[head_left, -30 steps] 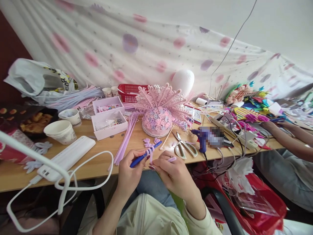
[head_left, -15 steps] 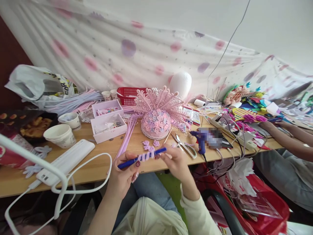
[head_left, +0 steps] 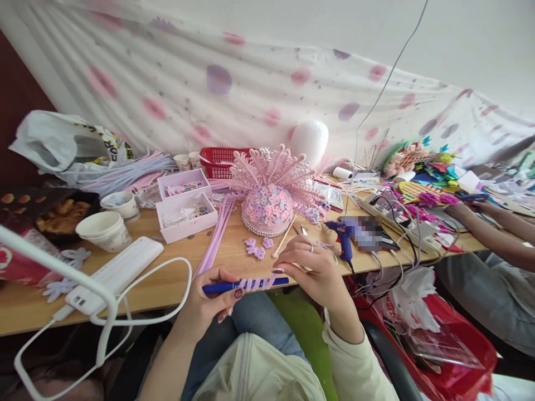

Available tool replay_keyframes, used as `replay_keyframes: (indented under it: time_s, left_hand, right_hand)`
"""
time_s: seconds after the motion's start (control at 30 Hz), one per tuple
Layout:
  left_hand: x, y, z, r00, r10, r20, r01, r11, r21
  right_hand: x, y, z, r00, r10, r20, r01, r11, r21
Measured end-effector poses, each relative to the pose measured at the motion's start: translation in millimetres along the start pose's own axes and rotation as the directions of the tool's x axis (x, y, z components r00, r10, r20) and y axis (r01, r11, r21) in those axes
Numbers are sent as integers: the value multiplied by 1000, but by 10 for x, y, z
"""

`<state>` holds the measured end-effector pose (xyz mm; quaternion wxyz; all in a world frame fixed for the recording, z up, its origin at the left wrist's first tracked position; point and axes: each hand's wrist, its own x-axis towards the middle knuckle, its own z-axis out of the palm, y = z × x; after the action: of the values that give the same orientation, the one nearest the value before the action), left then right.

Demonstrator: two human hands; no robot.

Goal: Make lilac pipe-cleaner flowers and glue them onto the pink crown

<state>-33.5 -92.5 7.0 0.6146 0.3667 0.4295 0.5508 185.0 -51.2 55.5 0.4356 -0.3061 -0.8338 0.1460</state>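
Observation:
My left hand point(head_left: 209, 301) grips a blue pen point(head_left: 221, 287) near its left end. Around the pen's middle runs a spiral of lilac pipe cleaner point(head_left: 256, 284). My right hand point(head_left: 311, 270) pinches the free end of that pipe cleaner just above the pen's right part; a ring is on one finger. Small lilac coiled flowers point(head_left: 256, 249) lie on the table beyond the pen. Behind them stands a dome point(head_left: 267, 209) covered in pastel flowers, with pink feathery fronds point(head_left: 271, 170) and a pearl rim. Scissors point(head_left: 304, 230) are partly hidden behind my right hand.
Lilac pipe cleaners point(head_left: 218, 231) lie beside two bead boxes point(head_left: 186, 223). A white power bank point(head_left: 115, 273) with a looping cable, paper cups point(head_left: 104, 231) and a red basket point(head_left: 221, 159) are leftward. At right are a glue gun point(head_left: 345, 239), cords, and another person's arms point(head_left: 493, 228).
My right hand went to the pen's right end, then drew away to the right and up, holding the pipe cleaner's end. The pen has turned from slanted to nearly level.

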Motion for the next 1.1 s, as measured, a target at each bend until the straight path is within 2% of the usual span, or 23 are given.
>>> replay_keyframes:
  time_s: [0.07, 0.17, 0.27, 0.33, 0.4, 0.53, 0.63, 0.73, 0.8, 0.9, 0.97, 1.1]
  left_hand:
    - [2, 24, 3, 1000, 1, 3, -1, 996, -86]
    - [5, 9, 83, 998, 43, -56, -52, 983, -176]
    - [3, -63, 197, 984, 96, -151, -124, 974, -189]
    - [-2, -123, 248, 975, 128, -183, -158, 974, -161]
    - [-9, -172, 264, 972, 139, -189, -166, 977, -132]
    - [-11, -199, 227, 979, 117, -168, -130, 989, -70]
    - [-2, -183, 206, 989, 87, -123, -93, 995, -44]
    - [7, -170, 214, 991, 86, -107, -90, 995, -38]
    - [6, -164, 227, 991, 85, -105, -88, 996, -22]
    - [-5, -156, 251, 994, 70, -89, -69, 997, 22]
    - [-12, -151, 268, 994, 68, -85, -65, 997, 41]
    - [-1, -145, 290, 990, 94, -104, -89, 995, 55]
  right_hand:
    - [-37, 63, 62, 996, 87, -11, -84, 985, 150]
    - [-173, 67, 280, 966, 258, -14, -242, 921, 305]
    - [-331, -35, 530, 929, 366, -56, -325, 878, 351]
    - [-398, -101, 627, 922, 378, -83, -332, 884, 330]
    - [-423, -121, 635, 932, 348, -98, -313, 913, 262]
    - [-425, -26, 488, 942, 321, -95, -309, 944, 116]
    - [-456, 47, 416, 917, 396, -47, -376, 898, 230]
    - [-494, 64, 450, 885, 465, 10, -421, 792, 443]
    - [-503, 64, 520, 845, 534, -20, -426, 696, 578]
    - [-494, 75, 663, 738, 663, -126, -405, 584, 703]
    - [-484, 78, 765, 673, 716, -185, -388, 555, 736]
    - [-466, 27, 938, 603, 767, -218, -368, 511, 777]
